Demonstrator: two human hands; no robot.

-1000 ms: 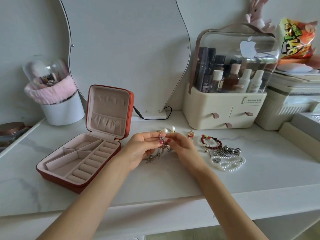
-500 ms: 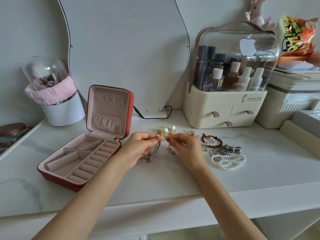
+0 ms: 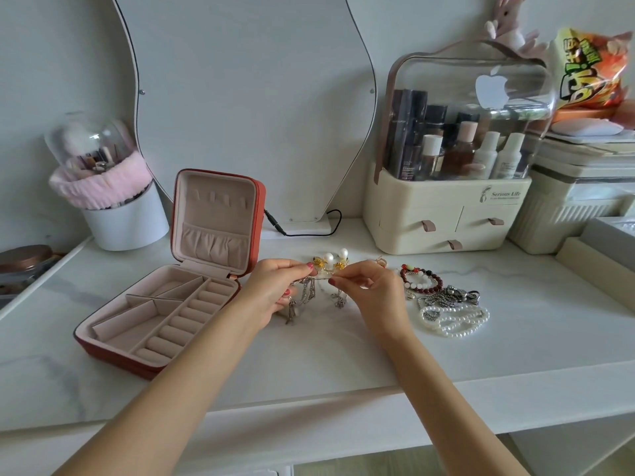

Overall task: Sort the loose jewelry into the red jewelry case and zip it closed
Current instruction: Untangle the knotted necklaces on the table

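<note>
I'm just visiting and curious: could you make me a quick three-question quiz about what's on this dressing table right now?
1. True or false: the red jewelry case lies open with nothing in its compartments.
2. What do the left hand and right hand hold between them? A) a lipstick B) thin silver chains C) a brush
3. Which piece lies nearest the table's front edge on the right: the white pearl strand or the dark red bead bracelet?

Key
1. True.
2. B; each hand pinches chain, and ends dangle to the tabletop.
3. The white pearl strand.
</note>
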